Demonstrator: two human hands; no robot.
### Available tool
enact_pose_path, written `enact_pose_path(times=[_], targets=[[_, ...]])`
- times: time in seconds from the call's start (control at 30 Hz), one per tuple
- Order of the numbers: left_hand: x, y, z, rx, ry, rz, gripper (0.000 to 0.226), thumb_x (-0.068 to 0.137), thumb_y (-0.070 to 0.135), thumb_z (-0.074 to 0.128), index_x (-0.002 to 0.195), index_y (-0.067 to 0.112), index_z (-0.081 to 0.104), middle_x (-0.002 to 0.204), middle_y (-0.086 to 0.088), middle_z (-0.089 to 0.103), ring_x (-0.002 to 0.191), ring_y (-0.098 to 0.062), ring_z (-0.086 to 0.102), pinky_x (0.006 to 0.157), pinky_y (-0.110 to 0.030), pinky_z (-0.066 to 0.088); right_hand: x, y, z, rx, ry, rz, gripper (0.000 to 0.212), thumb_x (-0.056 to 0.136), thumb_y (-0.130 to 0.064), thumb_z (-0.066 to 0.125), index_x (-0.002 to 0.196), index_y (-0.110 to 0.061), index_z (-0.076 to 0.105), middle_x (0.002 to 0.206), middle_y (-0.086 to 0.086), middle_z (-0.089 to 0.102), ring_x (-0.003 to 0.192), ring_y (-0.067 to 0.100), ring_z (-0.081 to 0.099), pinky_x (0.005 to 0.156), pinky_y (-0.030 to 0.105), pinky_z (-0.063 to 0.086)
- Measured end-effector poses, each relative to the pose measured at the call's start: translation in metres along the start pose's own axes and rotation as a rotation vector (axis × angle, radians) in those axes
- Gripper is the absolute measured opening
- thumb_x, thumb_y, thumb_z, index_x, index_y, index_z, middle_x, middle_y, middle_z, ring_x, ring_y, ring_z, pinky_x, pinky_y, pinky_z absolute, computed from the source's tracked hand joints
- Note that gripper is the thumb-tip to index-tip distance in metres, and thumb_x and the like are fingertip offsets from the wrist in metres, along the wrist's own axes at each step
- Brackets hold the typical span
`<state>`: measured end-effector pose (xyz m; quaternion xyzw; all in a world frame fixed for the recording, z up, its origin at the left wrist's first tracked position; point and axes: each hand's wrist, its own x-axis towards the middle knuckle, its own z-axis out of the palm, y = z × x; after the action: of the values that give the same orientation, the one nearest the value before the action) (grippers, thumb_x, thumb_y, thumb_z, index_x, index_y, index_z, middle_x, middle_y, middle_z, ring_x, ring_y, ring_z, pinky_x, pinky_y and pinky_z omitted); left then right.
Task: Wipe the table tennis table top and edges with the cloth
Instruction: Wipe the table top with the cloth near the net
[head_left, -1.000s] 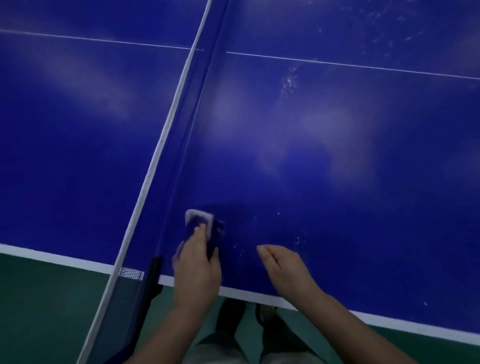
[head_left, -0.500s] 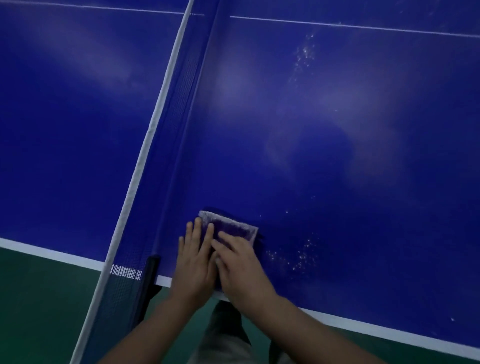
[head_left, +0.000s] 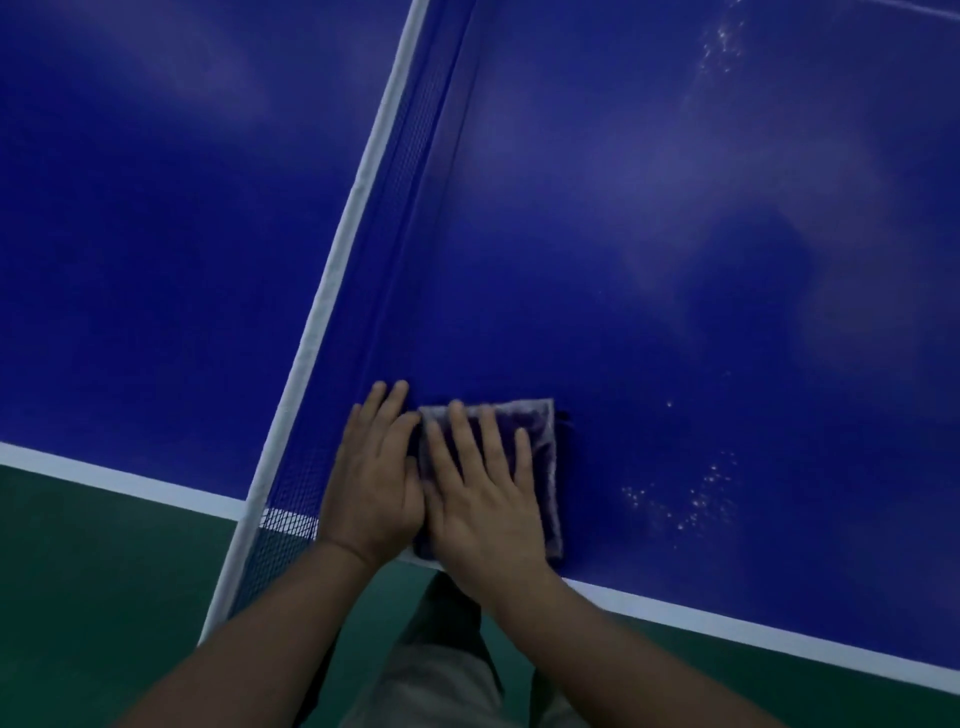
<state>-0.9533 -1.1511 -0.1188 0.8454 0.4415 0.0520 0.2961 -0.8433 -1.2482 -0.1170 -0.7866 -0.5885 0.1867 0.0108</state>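
A blue table tennis table (head_left: 675, 234) fills the head view, with a white edge line (head_left: 727, 621) along its near side. A folded purple cloth (head_left: 543, 447) lies flat on the top near that edge, just right of the net. My right hand (head_left: 483, 493) presses on the cloth with straight, spread fingers. My left hand (head_left: 374, 478) lies flat beside it, fingers straight, touching the cloth's left border and the table by the net's foot.
The net (head_left: 410, 171) with its white top band (head_left: 337, 270) runs diagonally from the near edge up the frame. White specks (head_left: 696, 499) dot the top right of the cloth, and more (head_left: 719, 44) lie farther off. Green floor (head_left: 104, 571) lies below.
My right hand came onto the cloth beside the left. The cloth has been spread out wider to the right, and both hands now lie flat on it.
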Motion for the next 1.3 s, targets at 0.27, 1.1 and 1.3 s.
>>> enact_pose_path(times=[0.27,1.1,1.3], targets=[[-0.002,0.0,0.002,-0.103,0.075,0.054,0.053,0.099,0.031,0.035,0.143,0.003,0.043,0.158,-0.01,0.03,0.152,-0.021,0.014,0.123,-0.04,0.014,0.027,0.039,-0.016,-0.035,0.041,0.12,0.062,0.101,-0.055,0.025,0.158,-0.033,0.011,0.168,-0.005,0.003,0.153,0.03,-0.009,0.12,0.055,-0.004],[0.042,0.013,0.003,-0.059,0.054,-0.022,0.04,0.088,0.014,0.045,0.126,0.004,0.058,0.153,-0.014,0.039,0.146,-0.031,0.024,0.119,-0.047,0.024,-0.019,0.104,-0.024,-0.118,0.006,0.017,0.059,0.102,-0.059,0.023,0.157,-0.038,0.017,0.167,-0.009,0.014,0.154,0.027,0.001,0.12,0.054,0.009],[0.053,0.012,-0.001,-0.107,0.062,-0.036,0.041,0.092,0.012,0.042,0.129,0.004,0.056,0.153,-0.013,0.038,0.147,-0.027,0.02,0.119,-0.04,0.021,0.079,0.044,-0.035,0.001,0.079,0.217,0.063,0.101,-0.051,0.023,0.159,-0.03,0.012,0.168,-0.003,0.004,0.153,0.031,-0.004,0.121,0.057,-0.002]])
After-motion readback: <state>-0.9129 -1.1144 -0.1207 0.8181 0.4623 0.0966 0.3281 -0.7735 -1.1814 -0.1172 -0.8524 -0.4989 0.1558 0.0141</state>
